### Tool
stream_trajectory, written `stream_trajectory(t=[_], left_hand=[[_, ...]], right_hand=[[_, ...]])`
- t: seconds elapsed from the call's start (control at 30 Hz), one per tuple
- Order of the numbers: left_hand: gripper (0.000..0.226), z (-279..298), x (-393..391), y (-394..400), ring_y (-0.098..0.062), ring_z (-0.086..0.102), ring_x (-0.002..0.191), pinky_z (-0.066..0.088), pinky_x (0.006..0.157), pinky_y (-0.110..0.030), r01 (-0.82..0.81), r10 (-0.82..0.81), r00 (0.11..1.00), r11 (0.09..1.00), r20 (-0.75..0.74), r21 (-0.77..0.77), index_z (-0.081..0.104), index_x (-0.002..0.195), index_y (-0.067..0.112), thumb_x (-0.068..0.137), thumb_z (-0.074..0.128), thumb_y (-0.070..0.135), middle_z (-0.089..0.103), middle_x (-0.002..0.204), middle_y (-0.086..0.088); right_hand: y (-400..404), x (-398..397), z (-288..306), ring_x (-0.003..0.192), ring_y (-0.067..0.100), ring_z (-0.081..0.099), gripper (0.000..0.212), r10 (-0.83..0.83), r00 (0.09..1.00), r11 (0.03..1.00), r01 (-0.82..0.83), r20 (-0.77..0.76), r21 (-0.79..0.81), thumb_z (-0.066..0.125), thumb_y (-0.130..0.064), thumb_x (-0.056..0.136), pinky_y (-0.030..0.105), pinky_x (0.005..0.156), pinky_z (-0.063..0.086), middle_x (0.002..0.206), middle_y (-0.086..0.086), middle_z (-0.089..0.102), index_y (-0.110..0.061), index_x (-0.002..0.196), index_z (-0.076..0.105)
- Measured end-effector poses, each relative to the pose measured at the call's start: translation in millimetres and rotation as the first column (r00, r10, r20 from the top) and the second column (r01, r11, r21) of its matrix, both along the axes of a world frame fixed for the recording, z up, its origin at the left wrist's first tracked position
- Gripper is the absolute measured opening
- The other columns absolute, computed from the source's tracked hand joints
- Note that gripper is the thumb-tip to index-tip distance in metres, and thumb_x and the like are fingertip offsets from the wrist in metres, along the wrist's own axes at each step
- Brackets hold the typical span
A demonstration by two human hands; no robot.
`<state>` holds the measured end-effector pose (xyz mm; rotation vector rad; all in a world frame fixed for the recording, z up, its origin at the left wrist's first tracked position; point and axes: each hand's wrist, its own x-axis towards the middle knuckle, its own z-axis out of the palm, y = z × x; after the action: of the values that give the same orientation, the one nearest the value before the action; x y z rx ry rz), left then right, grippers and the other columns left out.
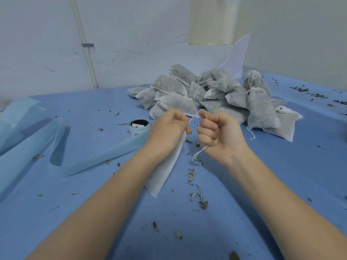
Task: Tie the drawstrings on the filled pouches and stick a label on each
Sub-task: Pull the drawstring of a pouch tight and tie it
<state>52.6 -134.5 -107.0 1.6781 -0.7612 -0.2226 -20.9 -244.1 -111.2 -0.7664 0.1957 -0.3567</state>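
A: Reading left to right, what do we find first?

B: We begin with the pale blue backing strip (62, 162) trailing across the blue table (281, 175), then the label roll (139, 128) just left of the hands. We see no label on any pouch from here, so we judge the labelling not yet begun, or too small to make out

A: And the hands?

B: Our left hand (169, 130) is curled round the neck of a white pouch (163, 175), which hangs down under the wrist toward the table. Our right hand (217, 134) is a closed fist gripping the drawstring (199, 152), one end dangling below it. A short run of cord crosses between the two fists, so we judge the knot is being drawn tight

A: What remains?

B: Behind the hands lies the heap of grey filled pouches (216, 92). Some necks look cinched; we cannot tell how many are knotted. We judge most of the task still lies ahead
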Motion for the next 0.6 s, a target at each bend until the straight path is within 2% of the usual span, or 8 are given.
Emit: stream_trajectory(t=[0.1, 0.17, 0.27, 0.37, 0.5, 0.6], left_hand=[[0.013, -7.1, -2.9, -1.3, -0.001, 0.053, 0.064, 0.041, 0.065, -0.018, -0.068, 0.067, 0.996, 0.998, 0.054, 0.009, 0.053, 0.076, 0.022, 0.084, 0.055, 0.012, 0.064, 0.06, 0.019], [0.008, -10.8, -3.0, -1.2, -0.002, 0.056, 0.069, 0.041, 0.064, -0.016, -0.117, 0.119, 0.991, 0.993, 0.068, -0.025, 0.055, 0.076, 0.019, 0.082, 0.059, 0.015, 0.068, 0.07, 0.012], [0.007, -13.9, -2.8, 0.0, -0.01, 0.06, 0.079, 0.042, 0.069, -0.022, -0.174, 0.179, 0.978, 0.983, 0.109, -0.051, 0.059, 0.077, 0.018, 0.082, 0.063, 0.02, 0.069, 0.079, 0.004], [0.012, -15.8, -3.2, -0.3, -0.005, 0.058, 0.073, 0.04, 0.067, -0.019, -0.204, 0.209, 0.967, 0.978, 0.146, -0.048, 0.063, 0.077, 0.018, 0.085, 0.063, 0.027, 0.069, 0.075, 0.008], [0.012, -15.8, -2.7, -0.5, -0.002, 0.058, 0.069, 0.04, 0.066, -0.014, -0.214, 0.219, 0.961, 0.976, 0.169, -0.049, 0.067, 0.077, 0.018, 0.086, 0.064, 0.025, 0.068, 0.073, 0.008], [0.014, -15.3, -3.9, 0.0, 0.005, 0.053, 0.062, 0.036, 0.06, -0.005, -0.234, 0.232, 0.949, 0.972, 0.211, -0.02, 0.068, 0.075, 0.018, 0.087, 0.063, 0.024, 0.063, 0.066, 0.012]], right_hand=[[1.8, 1.7, -3.6, 0.047, 0.01, 0.007, 0.036, 0.018, 1.0, 0.996, -0.02, -0.024, -0.087, 0.03, -0.003, 0.087, 0.017, 0.037, 0.009, 0.046, -0.006, 0.028, -0.011, 0.101, 0.062], [2.2, 2.0, -4.5, 0.045, 0.008, 0.01, 0.043, 0.021, 0.997, 0.976, -0.035, -0.07, -0.214, 0.03, -0.003, 0.087, 0.017, 0.037, 0.01, 0.049, -0.007, 0.03, -0.017, 0.111, 0.063], [5.1, 1.8, -4.0, 0.044, 0.008, 0.016, 0.051, -0.056, 0.982, 0.862, -0.043, -0.179, -0.505, 0.031, -0.004, 0.087, 0.017, 0.038, 0.014, 0.052, -0.006, 0.033, -0.03, 0.117, 0.063], [8.8, 0.7, -0.9, 0.044, 0.008, 0.02, 0.06, -0.126, 0.964, 0.715, -0.075, -0.234, -0.695, 0.033, -0.003, 0.082, 0.017, 0.037, 0.02, 0.055, -0.005, 0.036, -0.038, 0.122, 0.062], [10.9, 0.3, -0.1, 0.039, 0.004, 0.028, 0.057, -0.161, 0.953, 0.622, -0.104, -0.256, -0.776, 0.039, -0.005, 0.086, 0.015, 0.038, 0.022, 0.057, -0.005, 0.041, -0.041, 0.124, 0.062], [11.7, 0.8, -2.2, 0.038, 0.0, 0.04, 0.052, -0.213, 0.946, 0.545, -0.092, -0.244, -0.834, 0.043, -0.007, 0.088, 0.009, 0.038, 0.026, 0.052, -0.014, 0.048, -0.04, 0.123, 0.063]])
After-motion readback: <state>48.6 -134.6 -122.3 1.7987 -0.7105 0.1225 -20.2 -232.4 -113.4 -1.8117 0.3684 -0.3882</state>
